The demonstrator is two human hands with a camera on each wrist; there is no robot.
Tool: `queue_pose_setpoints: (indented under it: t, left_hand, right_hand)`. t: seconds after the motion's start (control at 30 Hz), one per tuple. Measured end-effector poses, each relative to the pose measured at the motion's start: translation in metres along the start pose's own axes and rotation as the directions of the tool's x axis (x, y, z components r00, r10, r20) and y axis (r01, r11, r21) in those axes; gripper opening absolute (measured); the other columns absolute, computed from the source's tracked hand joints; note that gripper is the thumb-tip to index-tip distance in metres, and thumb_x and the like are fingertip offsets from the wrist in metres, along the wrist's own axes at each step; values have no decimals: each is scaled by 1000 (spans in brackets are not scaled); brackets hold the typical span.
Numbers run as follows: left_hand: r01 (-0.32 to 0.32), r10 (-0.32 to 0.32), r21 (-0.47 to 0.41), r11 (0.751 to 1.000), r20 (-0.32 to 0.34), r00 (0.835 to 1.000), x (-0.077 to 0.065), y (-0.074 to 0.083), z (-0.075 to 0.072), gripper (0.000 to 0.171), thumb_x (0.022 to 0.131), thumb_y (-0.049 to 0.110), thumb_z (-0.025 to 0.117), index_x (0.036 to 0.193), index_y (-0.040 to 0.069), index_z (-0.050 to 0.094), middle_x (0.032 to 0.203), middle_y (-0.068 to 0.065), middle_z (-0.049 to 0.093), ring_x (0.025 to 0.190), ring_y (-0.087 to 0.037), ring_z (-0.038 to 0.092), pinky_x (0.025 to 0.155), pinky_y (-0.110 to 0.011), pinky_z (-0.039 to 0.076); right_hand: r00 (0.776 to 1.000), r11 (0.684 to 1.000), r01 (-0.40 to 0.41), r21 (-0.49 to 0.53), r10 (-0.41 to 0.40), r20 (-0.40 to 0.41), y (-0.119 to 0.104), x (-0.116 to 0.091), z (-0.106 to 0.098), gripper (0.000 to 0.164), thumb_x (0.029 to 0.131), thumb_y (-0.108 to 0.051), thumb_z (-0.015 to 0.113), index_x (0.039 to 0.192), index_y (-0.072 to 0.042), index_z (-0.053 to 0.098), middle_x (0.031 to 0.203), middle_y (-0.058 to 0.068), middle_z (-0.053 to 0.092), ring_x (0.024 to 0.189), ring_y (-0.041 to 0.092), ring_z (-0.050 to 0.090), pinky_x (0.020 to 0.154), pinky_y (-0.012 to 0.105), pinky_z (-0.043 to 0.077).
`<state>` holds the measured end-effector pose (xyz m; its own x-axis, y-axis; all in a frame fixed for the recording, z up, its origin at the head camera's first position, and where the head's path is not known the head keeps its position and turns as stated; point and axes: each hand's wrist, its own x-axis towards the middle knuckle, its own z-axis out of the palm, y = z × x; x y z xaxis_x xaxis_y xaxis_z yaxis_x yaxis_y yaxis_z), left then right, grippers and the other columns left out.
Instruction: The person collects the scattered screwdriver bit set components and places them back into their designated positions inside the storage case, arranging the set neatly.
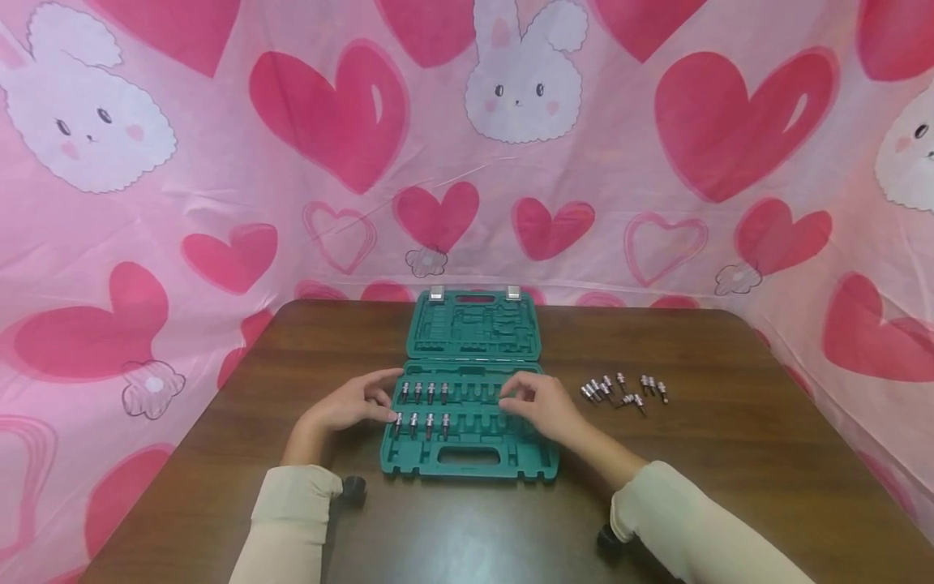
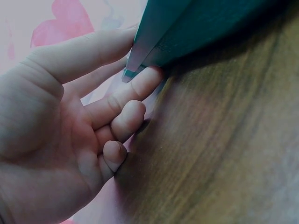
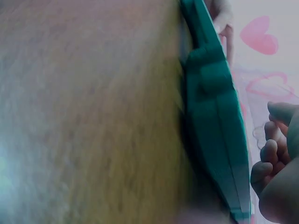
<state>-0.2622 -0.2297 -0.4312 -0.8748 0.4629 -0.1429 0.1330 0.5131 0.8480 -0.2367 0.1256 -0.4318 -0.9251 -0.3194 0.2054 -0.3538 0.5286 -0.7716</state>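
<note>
Left hand [image 1: 356, 403] rests relaxed against a green tool case [image 1: 467, 470]; the right hand [image 1: 541, 404] is over it, grip unclear. A wide reach could scatter loose bit sockets [image 1: 607, 381] to the case's right.

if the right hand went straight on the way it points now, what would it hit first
Pointing left over the green tool case, the right hand would probably meet the socket bit at the right end of the far row first. The hand's height is unclear, so it might pass above.
</note>
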Motion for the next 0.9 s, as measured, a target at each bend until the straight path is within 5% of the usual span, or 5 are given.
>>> queue_pose_setpoints:
  t: [0.27, 0.9]
  left_hand:
    - [-7, 7, 0, 1000, -6, 1000, 2, 0, 1, 80, 83, 21, 77, 151, 11, 35, 92, -7, 67, 88, -24, 62, 88, -43, 48]
    - [4, -4, 7, 1000, -10, 1000, 2, -3, 0, 80, 83, 22, 78, 151, 13, 36, 94, -6, 68, 89, -23, 63, 93, -48, 46]
  right_hand:
    - [1000, 1000, -13, 4, 14, -16, 10, -3, -17, 8, 87, -17, 74, 94, -13, 71, 64, -1, 54, 57, 17, 49, 51, 32, 42]
    - [994, 989, -103, -109, 98, -47, 41, -18, -56, 14, 89, -22, 73, 100, -14, 70, 70, 0, 56, 64, 20, 52, 57, 34, 46]
